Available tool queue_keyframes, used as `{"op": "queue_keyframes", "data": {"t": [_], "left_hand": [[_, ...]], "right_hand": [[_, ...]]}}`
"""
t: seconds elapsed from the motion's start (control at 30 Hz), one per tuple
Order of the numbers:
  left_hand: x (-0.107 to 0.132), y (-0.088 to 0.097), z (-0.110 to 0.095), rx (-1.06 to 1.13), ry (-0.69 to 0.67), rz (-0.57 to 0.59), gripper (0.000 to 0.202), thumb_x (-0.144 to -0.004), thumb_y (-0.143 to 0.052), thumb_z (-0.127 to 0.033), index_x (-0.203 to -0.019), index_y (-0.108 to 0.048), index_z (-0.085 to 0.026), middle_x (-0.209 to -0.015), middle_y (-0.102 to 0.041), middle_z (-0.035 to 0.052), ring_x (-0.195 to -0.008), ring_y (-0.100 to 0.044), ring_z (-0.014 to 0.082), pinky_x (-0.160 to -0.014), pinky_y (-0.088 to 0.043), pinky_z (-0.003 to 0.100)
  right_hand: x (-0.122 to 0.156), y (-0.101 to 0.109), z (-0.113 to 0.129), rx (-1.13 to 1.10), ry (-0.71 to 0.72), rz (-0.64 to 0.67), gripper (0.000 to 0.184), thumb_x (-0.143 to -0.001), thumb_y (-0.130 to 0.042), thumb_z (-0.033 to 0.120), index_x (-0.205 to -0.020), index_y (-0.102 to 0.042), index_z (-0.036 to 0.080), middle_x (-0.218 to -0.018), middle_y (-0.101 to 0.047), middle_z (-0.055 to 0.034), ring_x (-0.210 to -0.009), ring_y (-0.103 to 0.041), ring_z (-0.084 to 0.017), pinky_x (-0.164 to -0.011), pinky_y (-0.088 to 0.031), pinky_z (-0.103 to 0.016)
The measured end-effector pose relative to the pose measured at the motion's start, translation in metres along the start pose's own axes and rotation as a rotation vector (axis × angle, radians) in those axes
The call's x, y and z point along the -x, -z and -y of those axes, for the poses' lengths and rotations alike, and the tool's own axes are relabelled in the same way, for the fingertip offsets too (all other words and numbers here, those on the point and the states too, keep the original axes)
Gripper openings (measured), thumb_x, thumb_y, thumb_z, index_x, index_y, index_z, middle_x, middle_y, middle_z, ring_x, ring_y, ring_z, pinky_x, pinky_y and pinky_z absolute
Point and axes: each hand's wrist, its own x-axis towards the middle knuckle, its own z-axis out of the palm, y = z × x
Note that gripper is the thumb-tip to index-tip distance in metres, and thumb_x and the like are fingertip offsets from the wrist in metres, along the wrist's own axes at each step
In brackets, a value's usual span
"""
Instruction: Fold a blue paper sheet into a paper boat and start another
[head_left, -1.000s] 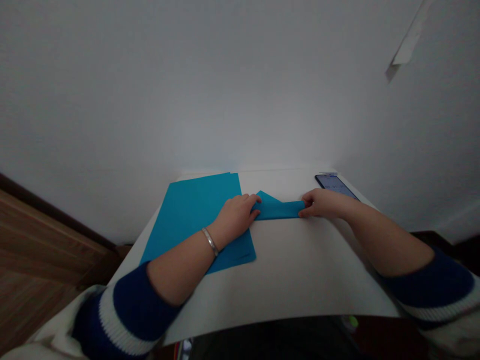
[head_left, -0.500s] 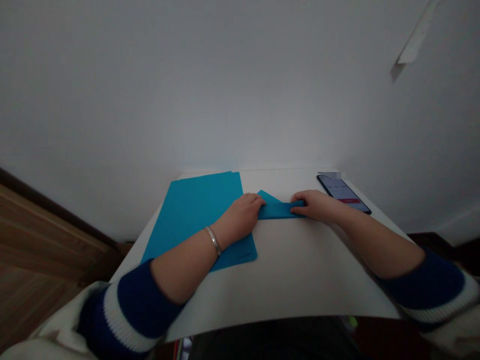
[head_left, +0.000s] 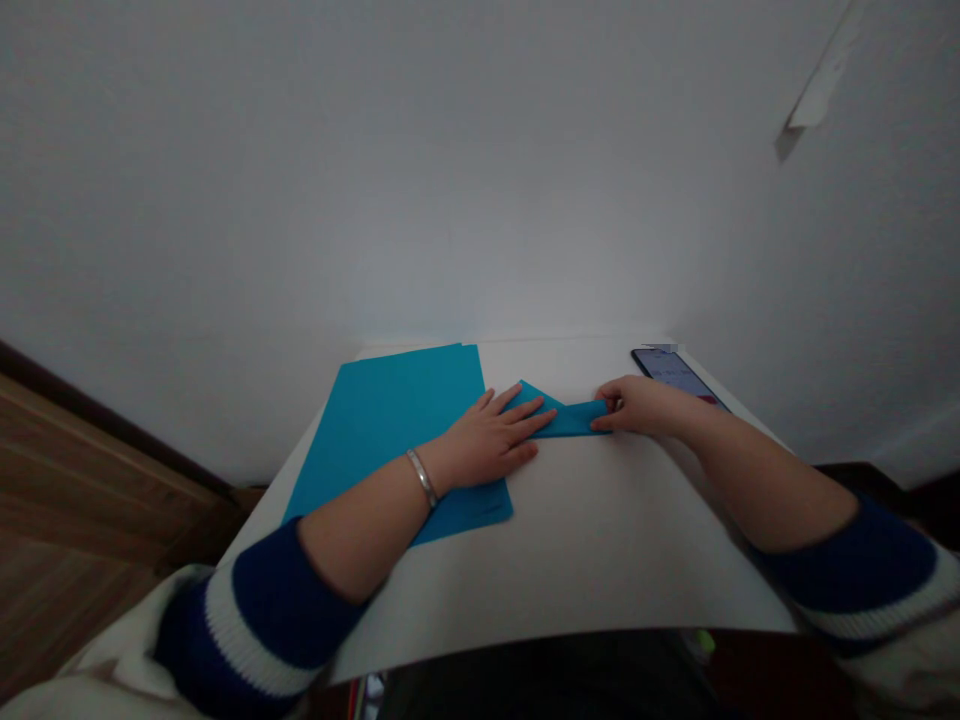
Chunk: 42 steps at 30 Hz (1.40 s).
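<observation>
A folded strip of blue paper lies on the white table, with a triangular flap sticking up at its left end. My left hand lies flat on that left end, fingers stretched out and spread. My right hand pinches the strip's right end between thumb and fingertips. A silver bracelet sits on my left wrist.
A stack of flat blue paper sheets covers the table's left part, under my left forearm. A phone with a lit screen lies at the far right corner. A white wall stands right behind the table; wooden floor shows at left.
My left hand has opened from a curled grip to lie flat on the strip's left end. My right hand slid left, then back to the right end.
</observation>
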Motion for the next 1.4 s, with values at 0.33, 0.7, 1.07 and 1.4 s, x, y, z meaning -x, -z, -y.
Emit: {"op": "queue_keyframes", "data": {"t": [0.33, 0.7, 1.07, 1.4], "left_hand": [[0.001, -0.001, 0.003, -0.025, -0.043, 0.026, 0.048, -0.099, -0.032, -0.044, -0.146, -0.025, -0.040, -0.157, -0.019, 0.0024, -0.144, -0.009, 0.0345, -0.109, -0.014, 0.063], [0.000, 0.001, 0.000, -0.040, -0.043, 0.045, 0.048, -0.099, -0.033, -0.045, -0.146, -0.026, -0.040, -0.157, -0.019, 0.0050, -0.144, -0.009, 0.0351, -0.109, -0.015, 0.063], [-0.001, 0.006, -0.002, -0.055, -0.039, 0.074, 0.047, -0.099, -0.033, -0.045, -0.145, -0.026, -0.042, -0.158, -0.016, 0.0041, -0.144, -0.008, 0.0360, -0.109, -0.014, 0.063], [0.000, 0.011, -0.001, 0.016, -0.057, 0.071, 0.045, -0.098, -0.039, -0.044, -0.142, -0.033, -0.042, -0.157, -0.016, 0.0032, -0.144, -0.005, 0.0363, -0.109, -0.013, 0.064]], "right_hand": [[-0.006, -0.002, -0.017, -0.117, -0.056, 0.082, 0.016, -0.063, -0.069, 0.032, -0.066, -0.059, 0.020, -0.059, -0.056, 0.0036, -0.057, -0.050, -0.013, -0.052, -0.034, -0.026], [0.001, -0.001, -0.002, -0.018, 0.008, 0.007, 0.036, -0.078, -0.052, 0.054, -0.069, -0.058, 0.020, -0.065, -0.058, -0.0014, -0.058, -0.050, -0.015, -0.052, -0.032, -0.027], [-0.007, -0.017, 0.008, 0.080, 0.052, -0.123, 0.046, -0.067, -0.062, 0.063, -0.083, -0.064, 0.020, -0.083, -0.067, -0.0079, -0.071, -0.059, -0.022, -0.056, -0.035, -0.029], [-0.003, -0.017, 0.017, 0.055, 0.114, -0.168, 0.048, -0.069, -0.063, 0.064, -0.086, -0.064, 0.020, -0.091, -0.067, -0.0091, -0.080, -0.060, -0.023, -0.063, -0.039, -0.029]]}}
